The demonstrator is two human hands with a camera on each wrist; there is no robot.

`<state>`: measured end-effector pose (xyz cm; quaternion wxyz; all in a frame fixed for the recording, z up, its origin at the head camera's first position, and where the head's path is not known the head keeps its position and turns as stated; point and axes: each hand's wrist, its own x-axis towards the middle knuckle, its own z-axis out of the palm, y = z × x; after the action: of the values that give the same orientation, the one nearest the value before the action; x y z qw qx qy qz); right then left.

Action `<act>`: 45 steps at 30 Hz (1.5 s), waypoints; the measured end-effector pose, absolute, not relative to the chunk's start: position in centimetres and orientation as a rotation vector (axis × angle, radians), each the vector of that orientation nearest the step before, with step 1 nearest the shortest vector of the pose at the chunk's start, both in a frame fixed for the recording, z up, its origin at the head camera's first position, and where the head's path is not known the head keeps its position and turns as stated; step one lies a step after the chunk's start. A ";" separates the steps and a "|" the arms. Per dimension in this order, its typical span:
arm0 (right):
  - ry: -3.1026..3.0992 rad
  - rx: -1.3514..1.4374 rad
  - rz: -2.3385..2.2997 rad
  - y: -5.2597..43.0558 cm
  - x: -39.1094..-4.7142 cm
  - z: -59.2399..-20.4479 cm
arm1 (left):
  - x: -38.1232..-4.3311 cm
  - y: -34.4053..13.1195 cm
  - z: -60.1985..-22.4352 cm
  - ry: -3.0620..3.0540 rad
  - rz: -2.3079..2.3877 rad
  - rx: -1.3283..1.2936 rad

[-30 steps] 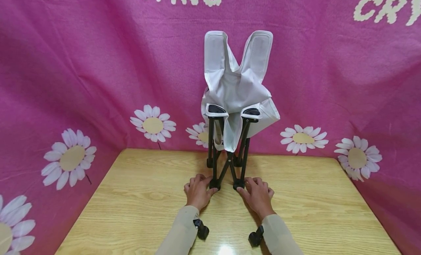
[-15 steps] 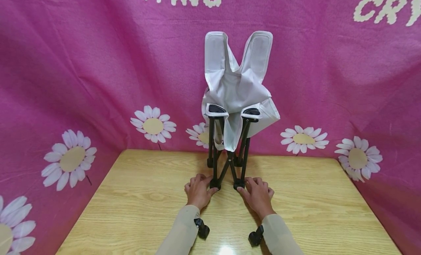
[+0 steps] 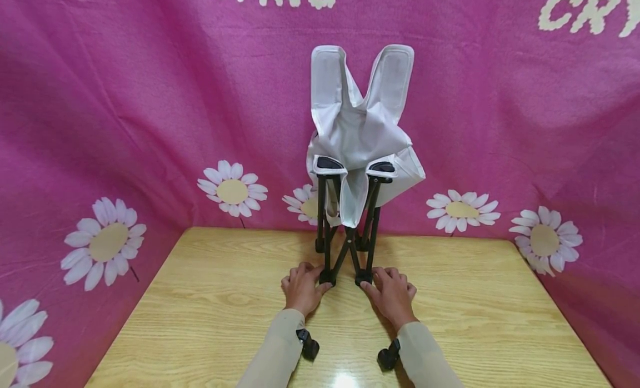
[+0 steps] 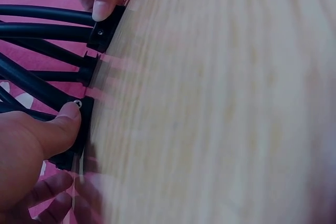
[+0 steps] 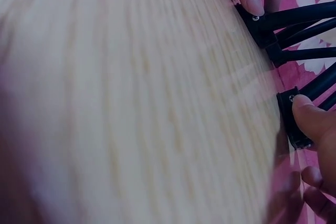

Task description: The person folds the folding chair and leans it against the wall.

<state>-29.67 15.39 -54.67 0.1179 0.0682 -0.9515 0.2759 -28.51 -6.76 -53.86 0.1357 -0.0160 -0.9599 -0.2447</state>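
A small folding chair with white fabric and black crossed legs stands partly folded on the table. Its two upper fabric ends point up like ears. My left hand pinches the chair's front left foot, thumb on the near side. Opposite it, my right hand grips the front right foot in the same way. Both wrist views show the thumbs pressed on the black plastic feet near their screws. The fingertips behind the feet are partly hidden.
A pink cloth with daisies and pale lettering hangs behind and at both sides of the wooden table. The chair's rear legs stand close to the table's back edge. Each wrist carries a small black camera.
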 end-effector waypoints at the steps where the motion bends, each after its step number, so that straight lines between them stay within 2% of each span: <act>1: -2.785 0.198 0.807 15.4 -29.7 -54.7 | -28.5 -6.8 -53.8 -2.781 -0.709 -0.046; 45: -2.782 0.148 0.792 15.1 -30.2 -54.8 | -29.1 -6.4 -53.8 -2.800 -0.716 0.023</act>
<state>-30.18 15.14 -54.85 0.1226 0.0508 -0.9533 0.2713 -29.05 -6.38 -53.78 0.1256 0.0080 -0.9612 -0.2456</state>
